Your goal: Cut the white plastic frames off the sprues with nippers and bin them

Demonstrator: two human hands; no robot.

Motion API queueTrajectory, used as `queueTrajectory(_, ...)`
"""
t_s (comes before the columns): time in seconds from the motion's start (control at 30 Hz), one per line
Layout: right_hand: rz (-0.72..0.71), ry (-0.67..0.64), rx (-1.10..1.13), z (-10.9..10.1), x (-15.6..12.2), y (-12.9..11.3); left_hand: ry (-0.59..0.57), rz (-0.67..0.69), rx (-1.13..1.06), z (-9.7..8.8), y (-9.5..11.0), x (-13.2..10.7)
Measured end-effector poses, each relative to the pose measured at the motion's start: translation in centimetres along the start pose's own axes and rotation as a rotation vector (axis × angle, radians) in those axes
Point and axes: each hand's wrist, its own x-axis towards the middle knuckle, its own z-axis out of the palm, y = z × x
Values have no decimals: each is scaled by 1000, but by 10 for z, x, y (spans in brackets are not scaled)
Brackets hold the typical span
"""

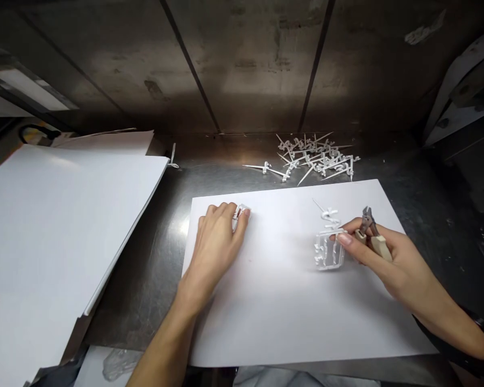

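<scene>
My left hand (218, 236) lies on the white sheet (282, 301), fingers curled and pinching a small clear plastic part (242, 210) at its upper left. My right hand (383, 255) grips small cutting pliers (370, 228) with beige handles, jaws pointing up. Its thumb and forefinger also hold the edge of a white plastic parts frame (328, 247), which rests on the sheet just left of the hand.
A heap of cut white plastic sprue pieces (310, 157) lies on the dark metal bench behind the sheet. A large stack of white sheets (52, 242) covers the left side. Dark metal wall panels rise at the back.
</scene>
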Motion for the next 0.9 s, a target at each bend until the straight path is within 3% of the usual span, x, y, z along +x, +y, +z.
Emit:
queueTrajectory(0.07, 63, -32, 52, -1, 1, 2, 16, -34, 94, 3, -6, 2)
queueTrajectory(0.13, 93, -76, 97, 0, 2, 4, 156, -57, 115, 5, -3, 1)
queueTrajectory(0.2, 106, -112, 140, 0, 2, 4, 248, -28, -26, 5, 8, -4)
queueTrajectory(0.23, 112, -128, 161, 1, 2, 4, 183, 8, -193, 5, 15, -8)
queueTrajectory(0.27, 112, -146, 183, 1, 3, 3, 31, 47, -411, 5, 22, -12)
queueTrajectory(0.37, 87, -192, 213, 3, 3, 1, -629, 108, -1038, 8, 43, -25)
queueTrajectory(0.4, 74, -199, 213, 3, 3, 0, -788, 110, -1177, 11, 48, -28)
queueTrajectory(0.47, 59, -214, 211, 5, 3, -2, -927, 106, -1324, 19, 56, -33)
queueTrajectory(0.53, 59, -222, 214, 6, 3, -2, -896, 112, -1343, 26, 60, -33)
queueTrajectory(0.63, 43, -154, 208, 7, 2, 0, -753, 81, -1358, 28, 56, -30)
queueTrajectory(0.73, 26, -79, 223, 6, -1, 5, -609, 42, -1484, 20, 48, -24)
queueTrajectory(0.9, 40, -138, 234, 5, -5, 17, -480, -10, -1706, 1, 38, -18)
